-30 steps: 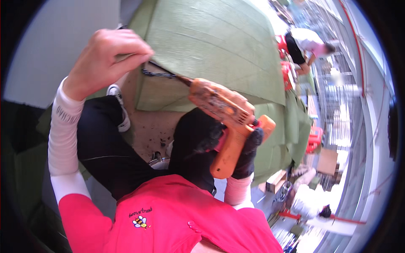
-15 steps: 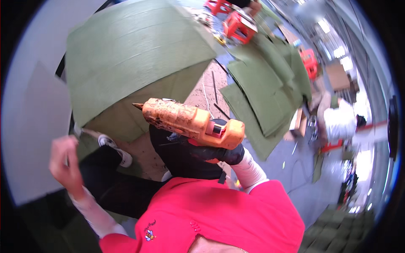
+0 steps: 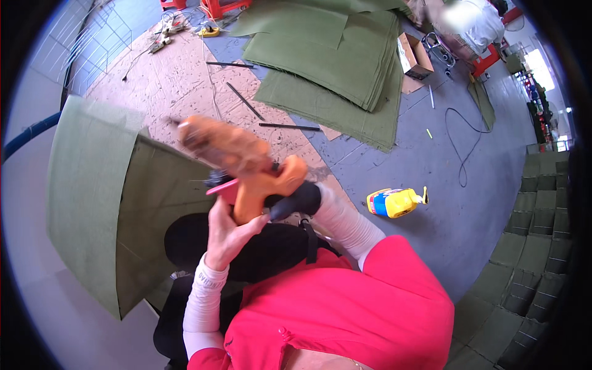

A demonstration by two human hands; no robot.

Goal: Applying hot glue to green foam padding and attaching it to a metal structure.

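An orange hot glue gun [image 3: 250, 185], stained dark on its barrel and smeared by motion, is held over my lap with its nozzle toward the upper left. My bare left hand [image 3: 228, 231] is closed around the lower handle, near the pink trigger [image 3: 225, 191]. My right hand [image 3: 299, 202], in a black glove, is closed at the rear of the handle, its fingers partly hidden behind the gun. To the left of both hands stands a green fabric-covered panel piece [image 3: 92, 197], folded at an angle, close to my knee.
A stack of green sheets [image 3: 327, 61] lies ahead. Black strips [image 3: 245, 102] rest on stained cardboard [image 3: 179, 74]. A yellow pump bottle [image 3: 394, 202] lies on the grey floor at right, near a thin cable [image 3: 462, 148]. Green boxes [image 3: 524, 259] fill the right edge. Another person [image 3: 475, 28] sits far off.
My left hand has come from the far left onto the glue gun's handle. The view has turned, the green panel now sits farther left, and the yellow bottle has come into view.
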